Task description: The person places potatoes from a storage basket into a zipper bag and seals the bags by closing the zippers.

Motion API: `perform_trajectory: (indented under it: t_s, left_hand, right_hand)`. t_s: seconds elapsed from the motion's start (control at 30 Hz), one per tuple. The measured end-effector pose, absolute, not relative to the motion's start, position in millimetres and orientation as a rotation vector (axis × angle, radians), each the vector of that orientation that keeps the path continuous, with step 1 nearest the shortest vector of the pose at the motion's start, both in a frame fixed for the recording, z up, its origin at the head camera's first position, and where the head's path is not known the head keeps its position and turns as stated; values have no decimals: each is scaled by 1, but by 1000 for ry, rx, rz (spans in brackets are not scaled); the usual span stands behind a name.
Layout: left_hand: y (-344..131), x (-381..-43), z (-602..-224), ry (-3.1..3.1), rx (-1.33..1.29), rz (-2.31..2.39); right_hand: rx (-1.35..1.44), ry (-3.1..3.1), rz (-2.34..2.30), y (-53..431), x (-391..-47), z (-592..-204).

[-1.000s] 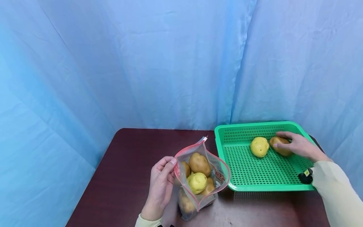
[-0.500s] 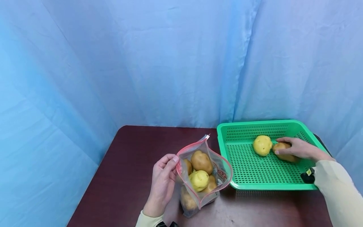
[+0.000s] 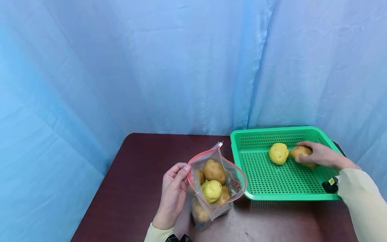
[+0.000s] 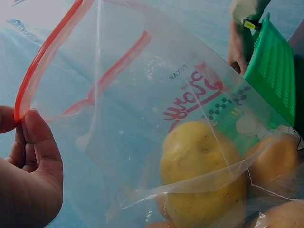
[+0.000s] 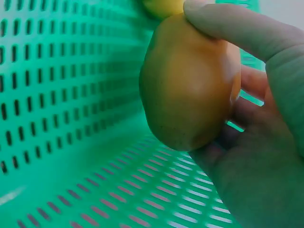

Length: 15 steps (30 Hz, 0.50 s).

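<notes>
One brown potato (image 5: 190,85), gripped in right hand (image 3: 323,155): lift clear; zip bag (image 3: 237,178), pinched in left hand (image 3: 173,193): hold wide.

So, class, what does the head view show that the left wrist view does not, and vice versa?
Only the head view shows the yellow potato in the basket and the left sleeve. Only the left wrist view shows small dark lettering beside the red print on the bag. Both share the basket, right hand, potatoes inside the bag and left hand pinching its rim.
</notes>
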<state>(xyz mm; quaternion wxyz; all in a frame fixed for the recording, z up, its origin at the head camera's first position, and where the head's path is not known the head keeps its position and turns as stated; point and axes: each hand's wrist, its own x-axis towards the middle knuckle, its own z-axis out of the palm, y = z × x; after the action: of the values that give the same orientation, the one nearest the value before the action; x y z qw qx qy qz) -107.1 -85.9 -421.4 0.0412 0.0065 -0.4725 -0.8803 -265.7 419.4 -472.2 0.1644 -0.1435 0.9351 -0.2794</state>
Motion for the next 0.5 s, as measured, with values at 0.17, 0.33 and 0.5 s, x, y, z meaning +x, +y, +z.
perform_trajectory:
  t_s: [0.17,0.33,0.5]
  left_hand:
    - [-83,-109,-419,-1470,15,-2694]
    - [-82,-109,-415,-1473,19,-2700]
    - [-81,-109,-412,-1472,29,-2703]
  right_hand:
    - [-389,2704,-801,420,-255,-443]
    - [-384,2785,-753,416,-244,-416]
    - [-331,2837,-750,407,-231,-398]
